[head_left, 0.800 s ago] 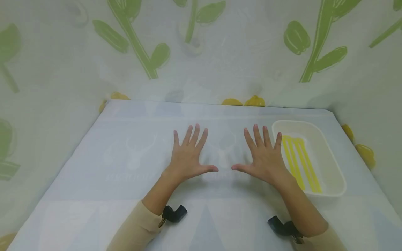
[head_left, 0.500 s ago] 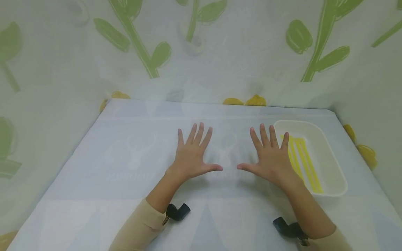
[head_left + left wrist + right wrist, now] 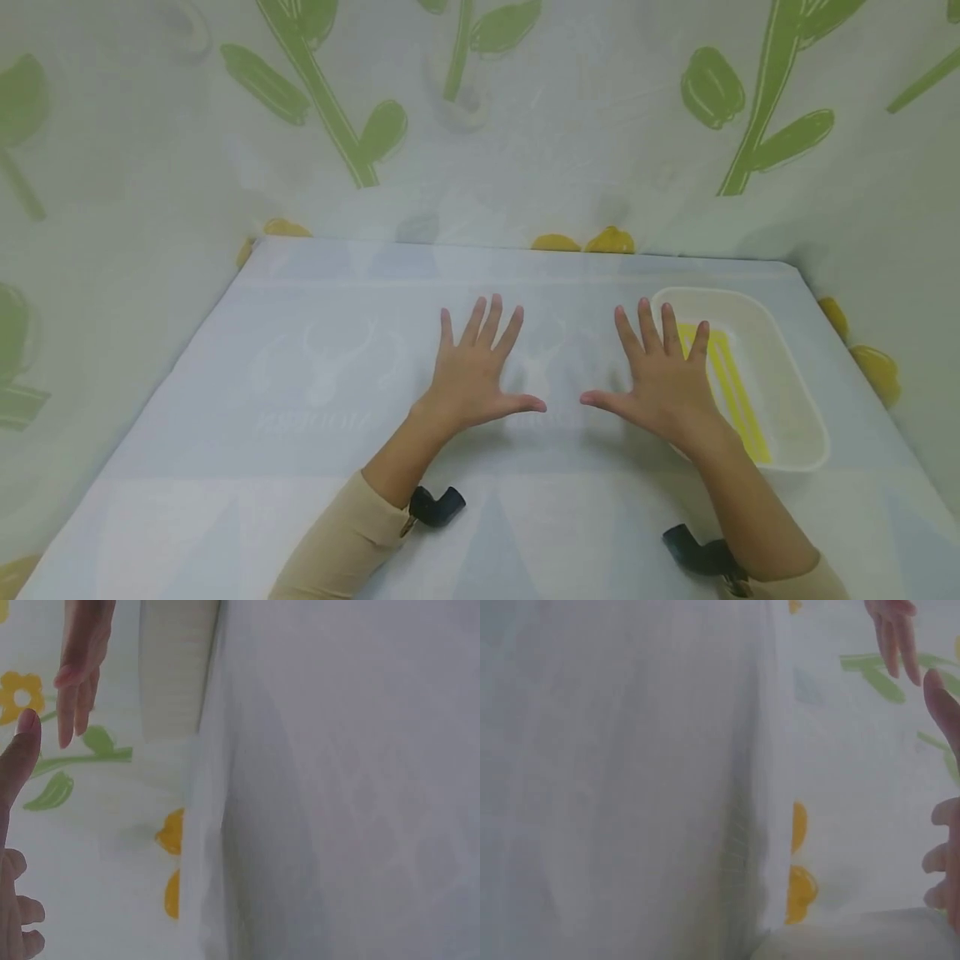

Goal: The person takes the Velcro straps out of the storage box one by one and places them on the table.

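Observation:
Both hands are held over the table with fingers spread and thumbs pointing toward each other. My left hand is near the middle of the table and holds nothing. To its right, my right hand is also bare of any object; in the head view it overlaps the left side of a white plastic tray. Yellow strips lie in the tray, partly hidden behind the right hand. In the left wrist view the left thumb shows at the left edge, and the tray's side stands beyond.
A pale patterned cloth covers the table. Walls of white fabric printed with green leaves and yellow flowers rise behind and on both sides. A black wrist camera sits at the left cuff, another black camera at the right.
Both hands have shifted to the right in the head view, the right slightly further. The right hand now covers more of the yellow strips. Fingers stay spread; the tray has not moved.

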`<state>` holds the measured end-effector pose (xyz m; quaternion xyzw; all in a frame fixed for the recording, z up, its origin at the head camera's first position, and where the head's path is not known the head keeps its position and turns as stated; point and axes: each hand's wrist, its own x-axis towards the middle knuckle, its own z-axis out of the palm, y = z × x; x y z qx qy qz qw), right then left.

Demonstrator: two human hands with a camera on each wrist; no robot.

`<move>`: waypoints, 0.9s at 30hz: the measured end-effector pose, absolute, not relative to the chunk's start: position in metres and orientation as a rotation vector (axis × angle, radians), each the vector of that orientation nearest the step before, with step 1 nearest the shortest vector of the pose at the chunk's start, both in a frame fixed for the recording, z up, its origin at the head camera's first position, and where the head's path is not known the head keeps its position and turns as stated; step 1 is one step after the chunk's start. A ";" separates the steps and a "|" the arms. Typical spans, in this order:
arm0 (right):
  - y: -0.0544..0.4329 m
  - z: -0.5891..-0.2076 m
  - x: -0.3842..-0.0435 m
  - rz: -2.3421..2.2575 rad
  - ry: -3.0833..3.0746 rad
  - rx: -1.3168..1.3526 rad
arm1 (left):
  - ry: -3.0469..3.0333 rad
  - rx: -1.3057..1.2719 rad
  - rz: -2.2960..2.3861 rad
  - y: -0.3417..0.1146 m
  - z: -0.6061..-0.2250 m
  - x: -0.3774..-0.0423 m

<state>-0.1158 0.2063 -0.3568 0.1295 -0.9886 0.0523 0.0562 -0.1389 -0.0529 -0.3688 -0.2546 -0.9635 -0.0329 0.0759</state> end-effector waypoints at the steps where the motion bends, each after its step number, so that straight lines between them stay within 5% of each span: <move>1: 0.207 -0.357 -0.116 0.163 -2.997 0.393 | -2.891 -0.762 -0.100 -0.052 -0.368 -0.139; 27: 0.241 -0.357 -0.107 0.170 -3.025 0.220 | -2.900 -0.837 -0.110 -0.023 -0.372 -0.138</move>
